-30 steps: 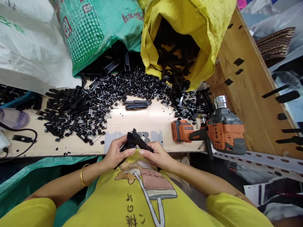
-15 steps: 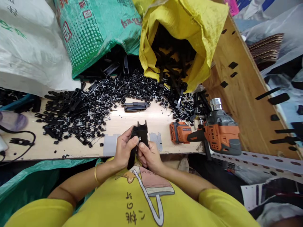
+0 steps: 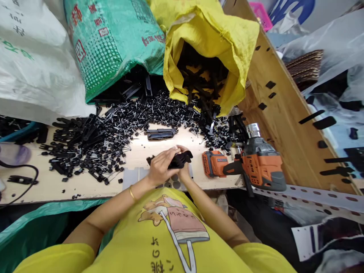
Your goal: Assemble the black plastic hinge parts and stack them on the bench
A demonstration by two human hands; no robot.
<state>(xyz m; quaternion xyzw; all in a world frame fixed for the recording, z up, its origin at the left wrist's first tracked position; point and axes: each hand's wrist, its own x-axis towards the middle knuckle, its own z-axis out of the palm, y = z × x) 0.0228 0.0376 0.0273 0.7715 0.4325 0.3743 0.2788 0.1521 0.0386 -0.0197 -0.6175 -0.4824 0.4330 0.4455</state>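
Observation:
My left hand is closed on a dark black plastic part, which lies sideways just above the table's front edge. My right hand wraps the same part from behind and the right; most of its fingers are hidden. One forked end of the part sticks out to the right, and a smaller end shows left of my left hand. Beyond the hands, a long black plastic assembly lies flat on the wooden table.
A heap of small black pieces with metal pins curves across the table. An orange cordless power tool lies to the right. Behind stand a yellow sack of black parts, a green sack and a white sack.
The black part has turned from upright to lying sideways. My left hand has rolled over its top, and my right hand has moved behind it. Both hands are slightly farther forward.

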